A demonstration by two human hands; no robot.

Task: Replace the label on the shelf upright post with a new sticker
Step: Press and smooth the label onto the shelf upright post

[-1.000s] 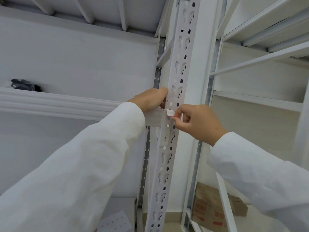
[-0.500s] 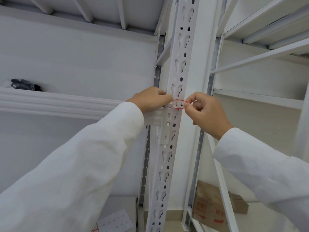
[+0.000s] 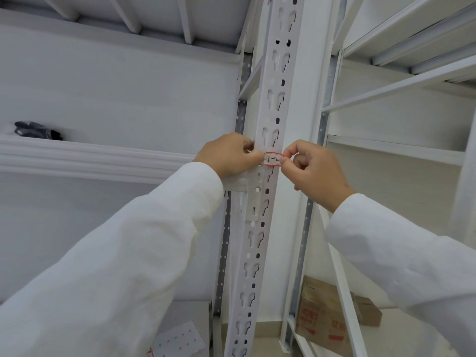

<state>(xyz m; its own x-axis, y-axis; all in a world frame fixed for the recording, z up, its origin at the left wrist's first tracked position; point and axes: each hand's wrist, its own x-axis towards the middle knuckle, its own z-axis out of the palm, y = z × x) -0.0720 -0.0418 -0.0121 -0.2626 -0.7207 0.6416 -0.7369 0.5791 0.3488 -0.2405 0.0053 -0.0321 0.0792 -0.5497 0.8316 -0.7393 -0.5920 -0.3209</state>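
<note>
A white slotted shelf upright post (image 3: pixel 277 81) runs up the middle of the view. A small white sticker (image 3: pixel 273 159) with a red border and handwritten "3-2" lies across the post's face at hand height. My left hand (image 3: pixel 228 155) pinches the sticker's left end with its fingertips against the post. My right hand (image 3: pixel 313 171) pinches the sticker's right end between thumb and forefinger. Both arms wear white sleeves.
A white shelf beam (image 3: pixel 90 161) meets the post from the left, with a dark object (image 3: pixel 36 130) lying on that shelf. A sticker sheet (image 3: pixel 180 341) lies low at the left. Cardboard boxes (image 3: pixel 332 318) sit on the floor right of the post.
The sticker, first curled in my right hand near the post, is now flat across the post with its writing showing. Both hands have risen slightly.
</note>
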